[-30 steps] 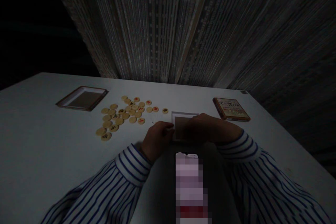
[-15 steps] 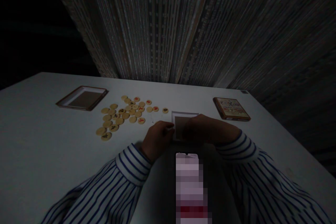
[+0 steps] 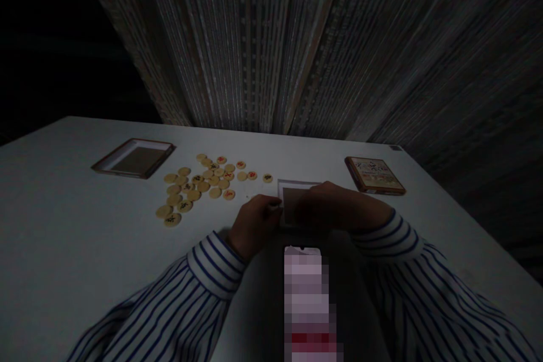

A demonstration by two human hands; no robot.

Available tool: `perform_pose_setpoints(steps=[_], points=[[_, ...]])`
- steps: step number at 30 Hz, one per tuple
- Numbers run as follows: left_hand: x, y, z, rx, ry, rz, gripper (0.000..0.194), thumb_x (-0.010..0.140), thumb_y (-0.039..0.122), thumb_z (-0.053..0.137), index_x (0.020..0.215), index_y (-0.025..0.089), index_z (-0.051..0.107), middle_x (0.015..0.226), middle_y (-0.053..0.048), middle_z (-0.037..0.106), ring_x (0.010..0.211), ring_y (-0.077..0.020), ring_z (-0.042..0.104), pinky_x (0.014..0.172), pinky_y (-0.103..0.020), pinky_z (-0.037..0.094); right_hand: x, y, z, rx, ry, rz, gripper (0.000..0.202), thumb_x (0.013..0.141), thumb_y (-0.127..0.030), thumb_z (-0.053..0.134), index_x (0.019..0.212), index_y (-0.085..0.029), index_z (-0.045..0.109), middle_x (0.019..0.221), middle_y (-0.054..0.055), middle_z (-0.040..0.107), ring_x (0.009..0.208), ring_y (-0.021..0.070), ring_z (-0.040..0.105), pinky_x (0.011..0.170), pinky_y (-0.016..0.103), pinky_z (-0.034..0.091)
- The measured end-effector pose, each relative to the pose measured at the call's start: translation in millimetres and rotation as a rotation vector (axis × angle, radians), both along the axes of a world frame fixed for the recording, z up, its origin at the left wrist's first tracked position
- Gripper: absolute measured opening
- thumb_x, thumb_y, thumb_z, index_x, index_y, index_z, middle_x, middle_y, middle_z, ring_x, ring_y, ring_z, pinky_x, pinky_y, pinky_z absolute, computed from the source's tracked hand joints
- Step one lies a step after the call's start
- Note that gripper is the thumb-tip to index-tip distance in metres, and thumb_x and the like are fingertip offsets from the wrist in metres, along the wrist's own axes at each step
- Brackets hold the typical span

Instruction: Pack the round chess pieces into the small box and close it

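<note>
A shallow open box [image 3: 291, 184] with a white rim and brown bottom stands at the table's near edge. On its left side my left hand [image 3: 257, 222] is closed, thumb and forefinger pinching the wall. My right hand [image 3: 335, 206] lies across the right part of the box, its fingers curled down into deep shadow. What those fingers hold, if anything, is hidden. Round wooden xiangqi pieces [image 3: 202, 186], some face up with red or black characters and others plain, lie scattered to the left. One black-marked piece [image 3: 267, 178] sits closest to the box.
An open brown-edged box part [image 3: 169, 150] lies at the back left of the white table [image 3: 106, 226]. A printed box [image 3: 375, 175] rests at the right. Below my hands is a lit phone [image 3: 307, 294]. A striped string curtain [image 3: 271, 39] hangs behind the table.
My right hand and forearm have shifted very slightly. The left hand, the box and the pieces look the same.
</note>
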State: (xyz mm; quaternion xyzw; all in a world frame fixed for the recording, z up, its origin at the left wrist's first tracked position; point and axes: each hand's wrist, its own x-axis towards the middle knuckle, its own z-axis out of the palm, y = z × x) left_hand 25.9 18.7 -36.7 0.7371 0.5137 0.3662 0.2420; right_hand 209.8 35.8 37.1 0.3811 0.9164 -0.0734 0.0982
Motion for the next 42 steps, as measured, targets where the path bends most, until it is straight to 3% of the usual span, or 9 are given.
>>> perform_pose_setpoints(steps=[4,9,14,24,30,34,42], points=[[-1,1,1.4,0.009,-0.032,0.003,0.018,0.075,0.02,0.055,0.09,0.015,0.063,0.076,-0.005,0.065,0.064,-0.0148,0.06,0.058,-0.027,0.048,-1,2,10.4,0.057,0.003,-0.063,0.018,0.075,-0.024,0.054,0.088,-0.019,0.065,0.081,0.005,0.067,0.069,0.014,0.059,0.058,0.023,0.039],[-2,2,4.8,0.035,-0.045,0.024,0.015,0.077,0.021,0.052,0.084,0.015,0.064,0.076,-0.005,0.065,0.062,-0.0137,0.058,0.057,-0.026,0.046,-1,3,15.1,0.149,0.029,-0.076,0.024,0.078,-0.013,0.045,0.091,-0.018,0.064,0.084,0.006,0.067,0.076,0.0161,0.059,0.064,0.026,0.039],[-1,2,7.2,0.06,-0.083,0.056,0.016,0.078,0.023,0.049,0.078,0.015,0.062,0.072,-0.003,0.063,0.063,-0.0134,0.057,0.058,-0.025,0.043,-4,3,15.6,0.208,0.084,-0.064,0.024,0.082,-0.017,0.042,0.093,-0.017,0.064,0.085,0.005,0.068,0.077,0.016,0.059,0.067,0.026,0.038],[-3,4,14.0,-0.015,-0.22,0.153,0.03,0.082,0.038,0.042,0.065,0.017,0.055,0.054,0.003,0.052,0.053,-0.0117,0.05,0.051,-0.023,0.037,-7,-2,21.0,0.431,0.241,-0.223,0.033,0.089,-0.032,0.035,0.09,-0.016,0.063,0.08,0.007,0.067,0.074,0.0167,0.059,0.069,0.028,0.036],[-5,9,13.5,0.035,-0.352,0.214,0.023,0.08,0.036,0.046,0.072,0.017,0.056,0.056,0.004,0.051,0.052,-0.0105,0.049,0.051,-0.022,0.037,-8,-9,33.2,0.527,0.405,-0.289,0.03,0.088,-0.032,0.037,0.091,-0.016,0.062,0.08,0.006,0.066,0.074,0.0171,0.058,0.07,0.029,0.038],[-5,12,11.6,0.036,-0.466,0.217,0.016,0.077,0.032,0.051,0.074,0.017,0.054,0.051,0.006,0.046,0.046,-0.0092,0.046,0.047,-0.02,0.036,-12,-12,45.0,0.548,0.538,-0.344,0.028,0.086,-0.032,0.04,0.097,-0.018,0.061,0.085,0.005,0.066,0.076,0.0169,0.058,0.067,0.028,0.041],[-8,11,20.1,0.028,-0.58,0.265,0.018,0.077,0.035,0.05,0.074,0.017,0.053,0.053,0.005,0.047,0.045,-0.0091,0.048,0.046,-0.02,0.039,-36,-8,66.8,0.472,0.638,-0.287,0.026,0.084,-0.028,0.042,0.096,-0.018,0.063,0.087,0.004,0.067,0.078,0.0155,0.06,0.067,0.026,0.043]])
